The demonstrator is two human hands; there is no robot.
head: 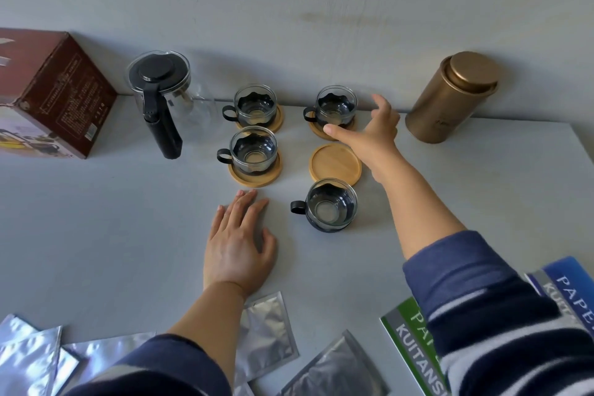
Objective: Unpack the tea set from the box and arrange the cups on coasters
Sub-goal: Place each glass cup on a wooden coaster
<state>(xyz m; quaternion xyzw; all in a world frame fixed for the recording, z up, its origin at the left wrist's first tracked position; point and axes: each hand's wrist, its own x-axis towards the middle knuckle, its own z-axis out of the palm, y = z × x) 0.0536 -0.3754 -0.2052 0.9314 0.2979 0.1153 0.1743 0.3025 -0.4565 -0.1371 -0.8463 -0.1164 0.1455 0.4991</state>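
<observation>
Three glass cups with black holders stand on round bamboo coasters: one at the back left (255,103), one in front of it (254,149), one at the back right (336,104). A bare coaster (335,163) lies in front of the back right cup. Another cup (331,204) stands on the table just in front of that coaster. My right hand (373,132) hovers spread beside the back right cup, holding nothing. Flat on the table, my left hand (239,241) rests near the front left coaster. The brown box (48,93) sits at the far left.
A glass teapot with a black lid and handle (160,100) stands beside the box. A gold tin (450,96) stands at the back right near the wall. Silver foil pouches (266,331) and paper booklets (414,341) lie along the near edge.
</observation>
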